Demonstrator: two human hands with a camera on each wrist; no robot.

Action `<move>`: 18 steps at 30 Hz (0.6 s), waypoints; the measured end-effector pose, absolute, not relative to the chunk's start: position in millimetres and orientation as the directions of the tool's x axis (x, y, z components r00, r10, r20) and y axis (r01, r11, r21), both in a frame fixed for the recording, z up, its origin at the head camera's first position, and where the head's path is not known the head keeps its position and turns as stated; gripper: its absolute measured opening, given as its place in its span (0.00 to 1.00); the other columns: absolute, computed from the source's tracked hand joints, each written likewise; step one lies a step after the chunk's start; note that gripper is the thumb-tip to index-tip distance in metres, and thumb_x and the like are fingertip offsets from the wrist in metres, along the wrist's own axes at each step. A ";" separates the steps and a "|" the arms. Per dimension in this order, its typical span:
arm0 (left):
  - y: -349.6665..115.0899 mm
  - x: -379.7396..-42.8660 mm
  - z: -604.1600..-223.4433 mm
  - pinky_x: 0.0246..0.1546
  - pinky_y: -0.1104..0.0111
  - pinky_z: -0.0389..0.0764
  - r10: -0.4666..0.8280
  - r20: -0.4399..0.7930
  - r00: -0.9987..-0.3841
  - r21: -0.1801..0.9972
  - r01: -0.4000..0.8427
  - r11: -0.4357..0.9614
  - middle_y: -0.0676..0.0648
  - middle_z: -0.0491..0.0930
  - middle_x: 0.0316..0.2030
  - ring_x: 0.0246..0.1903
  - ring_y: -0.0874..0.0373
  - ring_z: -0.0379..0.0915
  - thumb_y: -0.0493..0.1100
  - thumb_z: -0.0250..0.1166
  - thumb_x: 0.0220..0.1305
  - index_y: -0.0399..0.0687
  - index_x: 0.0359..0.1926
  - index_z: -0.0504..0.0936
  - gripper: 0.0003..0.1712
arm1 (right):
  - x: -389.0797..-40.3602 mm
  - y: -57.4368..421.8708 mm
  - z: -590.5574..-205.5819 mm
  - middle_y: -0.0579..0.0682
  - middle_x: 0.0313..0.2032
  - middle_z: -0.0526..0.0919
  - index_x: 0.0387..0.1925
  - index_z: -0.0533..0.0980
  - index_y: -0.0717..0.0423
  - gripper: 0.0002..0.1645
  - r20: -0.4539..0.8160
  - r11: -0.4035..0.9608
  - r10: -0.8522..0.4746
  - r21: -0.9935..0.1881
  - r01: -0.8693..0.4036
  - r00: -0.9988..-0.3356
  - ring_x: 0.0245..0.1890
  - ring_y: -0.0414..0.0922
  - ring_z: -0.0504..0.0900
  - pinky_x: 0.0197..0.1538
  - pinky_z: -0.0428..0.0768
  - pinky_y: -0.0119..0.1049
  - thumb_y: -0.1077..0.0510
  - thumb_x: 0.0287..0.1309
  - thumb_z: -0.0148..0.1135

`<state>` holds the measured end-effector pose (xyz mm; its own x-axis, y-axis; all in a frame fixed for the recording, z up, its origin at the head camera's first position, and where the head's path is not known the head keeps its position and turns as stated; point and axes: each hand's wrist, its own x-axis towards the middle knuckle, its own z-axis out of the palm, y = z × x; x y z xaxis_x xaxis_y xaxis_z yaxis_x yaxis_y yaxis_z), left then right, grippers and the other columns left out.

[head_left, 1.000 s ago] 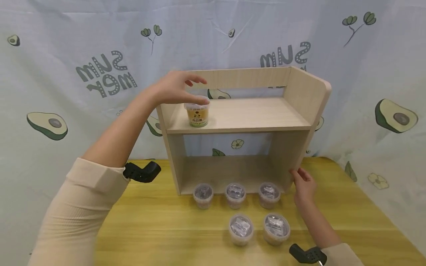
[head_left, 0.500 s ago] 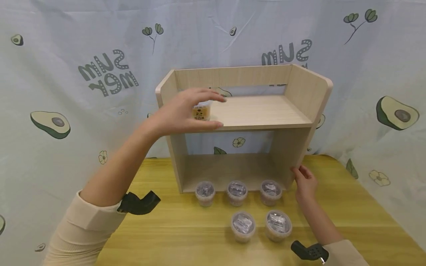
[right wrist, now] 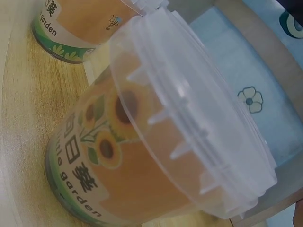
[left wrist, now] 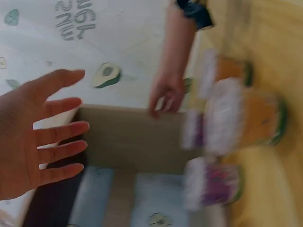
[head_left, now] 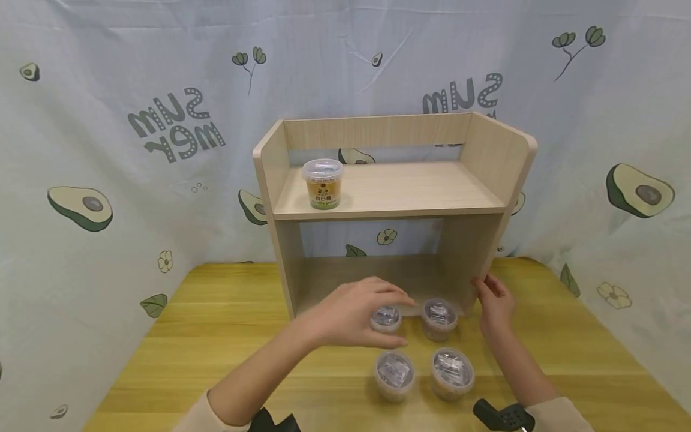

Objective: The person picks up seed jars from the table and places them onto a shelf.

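My left hand (head_left: 356, 315) is over the back row of tubs, its fingers spread and nothing in its grasp. Past its thumb and fingertips shows a clear-lidded tub (head_left: 385, 319); another back-row tub is hidden behind the hand. On the upper board of the pale wooden shelf (head_left: 388, 211) stands a tub with a yellow label (head_left: 324, 193). My right hand (head_left: 495, 303) grips the front edge of the shelf's right side panel, low down. The right wrist view is filled by a tub with a sunflower label (right wrist: 118, 137). Purple print marks one tub (left wrist: 220, 184) in the left wrist view.
A third back-row tub (head_left: 439, 321) stands by the shelf's lower right front. Two more tubs, one at front left (head_left: 394, 377) and one at front right (head_left: 452, 375), sit on the yellow wood-grain table (head_left: 178, 360). A printed cloth (head_left: 162, 48) hangs behind.
My left hand has left the tub on the upper board and come down and to the right, over the back-row tubs. The right hand has kept its grip on the side panel.
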<state>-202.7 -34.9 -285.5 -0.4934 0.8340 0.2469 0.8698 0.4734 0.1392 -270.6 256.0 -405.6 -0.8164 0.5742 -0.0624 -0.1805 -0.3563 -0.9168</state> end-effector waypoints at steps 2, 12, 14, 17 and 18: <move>-24.9 -203.4 -305.1 0.49 0.71 0.73 0.838 0.229 -0.496 0.106 0.868 0.485 0.57 0.74 0.54 0.54 0.63 0.68 0.63 0.62 0.54 0.61 0.57 0.74 0.30 | -270.4 257.0 -406.1 0.34 0.24 0.79 0.19 0.79 0.41 0.18 -0.063 -0.349 0.578 -0.920 -0.177 -0.813 0.29 0.29 0.75 0.34 0.73 0.17 0.68 0.52 0.61; 5.1 -209.3 -368.5 0.41 0.76 0.73 0.840 0.180 -0.511 0.030 0.857 0.515 0.60 0.76 0.49 0.46 0.67 0.71 0.67 0.62 0.52 0.63 0.55 0.75 0.31 | -270.5 255.3 -404.3 0.34 0.24 0.79 0.19 0.79 0.42 0.17 -0.051 -0.360 0.575 -0.912 -0.197 -0.816 0.29 0.29 0.75 0.35 0.74 0.17 0.69 0.52 0.61; 7.5 -208.9 -375.8 0.41 0.76 0.72 0.834 0.182 -0.521 0.040 0.851 0.523 0.61 0.76 0.49 0.46 0.68 0.70 0.67 0.62 0.50 0.64 0.55 0.75 0.32 | -268.8 254.7 -405.0 0.34 0.23 0.79 0.19 0.79 0.42 0.18 -0.053 -0.366 0.575 -0.909 -0.199 -0.817 0.29 0.29 0.76 0.35 0.74 0.17 0.69 0.52 0.61; 10.2 -209.0 -384.9 0.42 0.75 0.72 0.824 0.190 -0.534 0.044 0.843 0.536 0.62 0.76 0.48 0.46 0.69 0.70 0.69 0.63 0.48 0.66 0.55 0.75 0.33 | -267.1 253.9 -405.9 0.34 0.23 0.79 0.19 0.78 0.41 0.19 -0.057 -0.363 0.579 -0.911 -0.195 -0.813 0.29 0.28 0.75 0.35 0.73 0.16 0.69 0.52 0.60; 11.1 -209.3 -387.6 0.43 0.75 0.72 0.822 0.192 -0.537 0.045 0.841 0.539 0.63 0.76 0.48 0.46 0.69 0.70 0.69 0.63 0.47 0.66 0.55 0.75 0.33 | -267.1 253.8 -406.2 0.33 0.24 0.79 0.19 0.78 0.41 0.18 -0.054 -0.356 0.581 -0.914 -0.194 -0.812 0.29 0.28 0.75 0.35 0.73 0.16 0.69 0.52 0.60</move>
<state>-209.3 11.1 -387.6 -0.5367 0.8215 0.1923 0.8411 0.5390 0.0449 -267.1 253.8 -406.2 -0.8123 0.5808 -0.0538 -0.1941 -0.3562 -0.9140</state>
